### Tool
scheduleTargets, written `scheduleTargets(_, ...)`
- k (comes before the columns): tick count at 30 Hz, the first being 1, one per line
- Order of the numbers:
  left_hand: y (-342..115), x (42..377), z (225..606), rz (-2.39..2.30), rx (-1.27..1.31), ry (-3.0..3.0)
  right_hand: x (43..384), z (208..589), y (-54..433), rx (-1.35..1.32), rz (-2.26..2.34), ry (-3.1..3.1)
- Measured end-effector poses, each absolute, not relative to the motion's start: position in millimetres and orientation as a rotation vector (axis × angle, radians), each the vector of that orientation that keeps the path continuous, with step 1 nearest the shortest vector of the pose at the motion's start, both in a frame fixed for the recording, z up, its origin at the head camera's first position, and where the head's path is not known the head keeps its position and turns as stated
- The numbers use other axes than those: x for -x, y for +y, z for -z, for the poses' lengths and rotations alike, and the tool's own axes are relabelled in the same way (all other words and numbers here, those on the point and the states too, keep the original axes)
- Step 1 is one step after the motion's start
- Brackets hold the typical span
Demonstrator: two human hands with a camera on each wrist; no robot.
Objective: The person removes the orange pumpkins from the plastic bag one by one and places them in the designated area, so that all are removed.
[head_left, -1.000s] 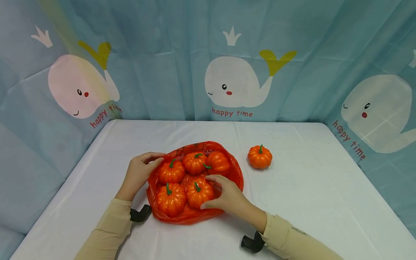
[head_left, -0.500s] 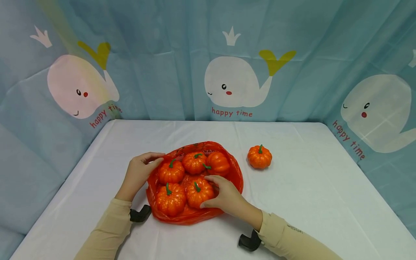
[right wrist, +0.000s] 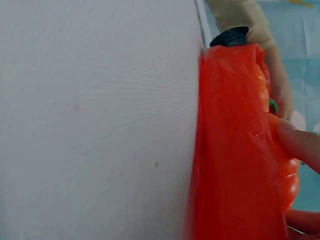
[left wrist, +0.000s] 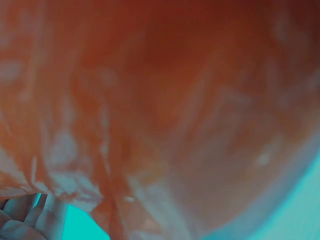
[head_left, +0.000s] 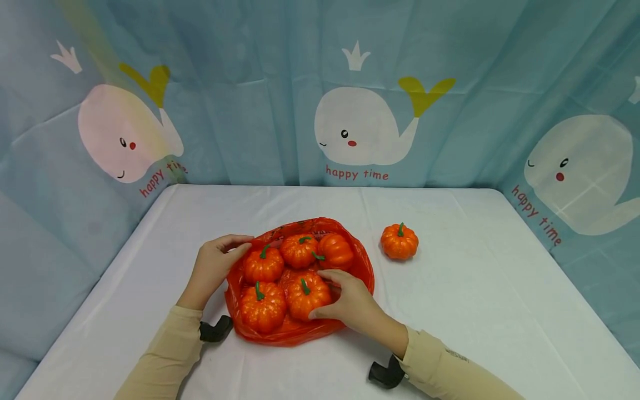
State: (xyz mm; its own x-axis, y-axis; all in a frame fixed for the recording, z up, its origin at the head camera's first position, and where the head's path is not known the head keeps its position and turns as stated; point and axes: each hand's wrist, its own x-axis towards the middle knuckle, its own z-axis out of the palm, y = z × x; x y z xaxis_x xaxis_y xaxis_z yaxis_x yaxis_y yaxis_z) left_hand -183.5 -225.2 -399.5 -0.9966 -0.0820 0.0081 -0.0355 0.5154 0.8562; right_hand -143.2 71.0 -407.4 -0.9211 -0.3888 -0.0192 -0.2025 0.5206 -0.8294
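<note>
An open red plastic bag (head_left: 280,338) lies on the white table with several small orange pumpkins with green stems inside. At its left rim my left hand (head_left: 212,269) pinches the plastic between thumb and fingers. My right hand (head_left: 352,300) reaches over the near right rim and holds the front right pumpkin (head_left: 305,303) between thumb and fingers; this pumpkin sits low in the bag. In the right wrist view the thumb (right wrist: 302,145) touches an orange pumpkin above the bag's wall (right wrist: 235,145). Blurred red plastic (left wrist: 150,100) fills most of the left wrist view.
One more pumpkin (head_left: 399,243) stands on the table (head_left: 475,289) to the right of the bag. A black wrist-worn piece sits under each forearm, the left one (head_left: 216,329) close to the bag. A blue whale-print curtain (head_left: 280,122) borders the back and sides.
Almost nothing moves. My right hand and the pumpkin it holds shift very slightly to the right, while the left hand and the bag stay in place.
</note>
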Motion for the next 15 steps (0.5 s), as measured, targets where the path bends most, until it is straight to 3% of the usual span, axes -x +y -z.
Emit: scheduleTargets(15, -225.2, 183.4, 400.6, 1.532, -0.103, -2.69, 135.4, 383.8, 99.4, 0.368, 1.528, 2.52)
